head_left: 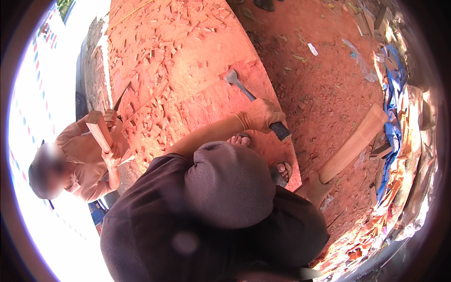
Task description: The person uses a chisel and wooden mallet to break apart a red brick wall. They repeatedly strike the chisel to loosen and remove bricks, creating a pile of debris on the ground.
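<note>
Crossing in front of me, my left hand (264, 115) is closed around the dark handle of a chisel-like tool (244, 88) with a metal shank and a flared blade. The blade lies over the reddish work surface (206, 113). Out to the right, my right hand (314, 189) grips the near end of a long, flat piece of wood (354, 143), which slants up and away, clear of the tool. The fingers of this hand are partly hidden behind the wood and my dark sleeve.
At the left a person (89, 160) holds a wooden block (98, 129) and a dark pointed blade (123, 96). Wood chips (155, 103) litter the surface beyond my arm. My bare toes (239, 140) are near the tool handle. Blue plastic sheeting (393, 127) and scraps line the right side.
</note>
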`<state>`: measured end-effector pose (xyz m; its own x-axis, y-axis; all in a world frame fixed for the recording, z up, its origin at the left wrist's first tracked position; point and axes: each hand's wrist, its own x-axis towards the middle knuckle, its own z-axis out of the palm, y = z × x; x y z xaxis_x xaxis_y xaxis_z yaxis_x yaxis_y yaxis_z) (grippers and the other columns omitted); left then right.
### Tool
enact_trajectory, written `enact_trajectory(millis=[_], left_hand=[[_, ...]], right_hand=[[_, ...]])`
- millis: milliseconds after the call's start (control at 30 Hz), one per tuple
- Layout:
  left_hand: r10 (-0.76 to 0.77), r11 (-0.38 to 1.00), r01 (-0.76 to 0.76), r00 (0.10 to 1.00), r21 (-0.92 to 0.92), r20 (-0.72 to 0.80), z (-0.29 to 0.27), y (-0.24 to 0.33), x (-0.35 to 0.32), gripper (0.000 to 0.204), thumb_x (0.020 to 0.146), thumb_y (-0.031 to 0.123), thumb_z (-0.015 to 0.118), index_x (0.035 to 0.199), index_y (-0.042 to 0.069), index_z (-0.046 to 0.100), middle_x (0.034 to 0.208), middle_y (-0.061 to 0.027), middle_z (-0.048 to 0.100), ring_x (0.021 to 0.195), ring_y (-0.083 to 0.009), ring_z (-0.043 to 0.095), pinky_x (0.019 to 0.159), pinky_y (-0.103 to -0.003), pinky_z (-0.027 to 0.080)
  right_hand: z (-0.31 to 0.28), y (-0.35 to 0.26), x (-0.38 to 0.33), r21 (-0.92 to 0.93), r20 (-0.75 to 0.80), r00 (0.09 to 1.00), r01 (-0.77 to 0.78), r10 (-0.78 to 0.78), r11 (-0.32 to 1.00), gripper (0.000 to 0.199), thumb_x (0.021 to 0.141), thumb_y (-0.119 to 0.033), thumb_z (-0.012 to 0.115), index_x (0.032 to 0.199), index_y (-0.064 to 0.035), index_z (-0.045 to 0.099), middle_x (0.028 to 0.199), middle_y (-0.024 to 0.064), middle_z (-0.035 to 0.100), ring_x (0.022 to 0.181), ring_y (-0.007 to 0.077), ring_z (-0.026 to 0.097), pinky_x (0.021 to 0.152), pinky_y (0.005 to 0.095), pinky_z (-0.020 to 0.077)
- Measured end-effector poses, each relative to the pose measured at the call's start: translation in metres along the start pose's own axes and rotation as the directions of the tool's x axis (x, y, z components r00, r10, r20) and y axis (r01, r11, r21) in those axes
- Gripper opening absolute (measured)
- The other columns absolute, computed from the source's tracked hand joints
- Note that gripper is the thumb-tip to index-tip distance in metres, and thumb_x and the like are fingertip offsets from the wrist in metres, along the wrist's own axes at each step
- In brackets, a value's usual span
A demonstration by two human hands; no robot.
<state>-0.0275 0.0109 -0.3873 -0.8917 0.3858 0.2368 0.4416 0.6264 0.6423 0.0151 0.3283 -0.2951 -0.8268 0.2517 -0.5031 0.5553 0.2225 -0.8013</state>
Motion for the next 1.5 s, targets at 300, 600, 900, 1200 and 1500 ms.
enact_trajectory(millis=[300,600,900,1200,1500], left_hand=[[-0.238,0.969,0.245,0.899,-0.028,-0.368,-0.039,-0.003,0.024,0.022,0.061,0.015,0.073,0.074,0.016,0.055,0.065,-0.0029,0.06,0.065,-0.0288,0.066,0.053,-0.041,0.049],[-0.191,0.978,0.208,0.908,0.006,-0.373,-0.037,-0.009,0.032,0.021,0.063,0.017,0.074,0.077,0.018,0.058,0.067,-0.0029,0.062,0.066,-0.0287,0.067,0.053,-0.041,0.049],[-0.182,0.976,0.207,0.949,0.072,-0.258,-0.018,-0.009,0.03,0.024,0.062,0.018,0.075,0.08,0.015,0.059,0.069,-0.0027,0.063,0.069,-0.0285,0.068,0.056,-0.044,0.051],[-0.203,0.965,0.241,0.935,0.099,-0.291,-0.013,-0.012,0.03,0.023,0.062,0.019,0.073,0.079,0.016,0.058,0.069,-0.0037,0.062,0.068,-0.0293,0.067,0.055,-0.044,0.051],[-0.251,0.947,0.292,0.932,0.132,-0.26,-0.009,-0.027,0.035,0.021,0.064,0.018,0.073,0.08,0.016,0.059,0.07,-0.0042,0.063,0.067,-0.029,0.067,0.054,-0.043,0.05]], right_hand=[[-0.063,-0.023,0.022,0.151,-0.127,0.987,0.114,-0.095,0.982,0.051,0.082,-0.008,0.07,0.127,0.0052,0.051,0.092,0.0133,0.061,0.073,0.0227,0.06,0.067,0.0389,0.0519],[0.009,-0.158,0.007,0.636,-0.247,0.859,0.494,-0.449,0.593,0.022,0.084,-0.018,0.067,0.097,-0.0044,0.056,0.084,0.0058,0.055,0.085,0.0195,0.054,0.082,0.0358,0.0471],[0.015,-0.015,0.032,-0.265,0.127,0.963,0.263,-0.236,0.928,0.042,0.077,-0.012,0.072,0.113,0.0056,0.059,0.094,0.014,0.066,0.082,0.0221,0.063,0.074,0.0376,0.0519],[0.067,-0.101,0.009,0.188,0.076,0.889,0.433,-0.452,0.882,0.029,0.075,-0.014,0.071,0.094,0.0025,0.056,0.086,0.0129,0.06,0.077,0.0254,0.062,0.072,0.0432,0.053],[-0.004,-0.046,0.017,0.115,-0.104,0.984,0.157,-0.145,0.981,0.03,0.079,-0.014,0.072,0.101,0.0011,0.058,0.082,0.0092,0.062,0.071,0.019,0.06,0.065,0.0338,0.051]])
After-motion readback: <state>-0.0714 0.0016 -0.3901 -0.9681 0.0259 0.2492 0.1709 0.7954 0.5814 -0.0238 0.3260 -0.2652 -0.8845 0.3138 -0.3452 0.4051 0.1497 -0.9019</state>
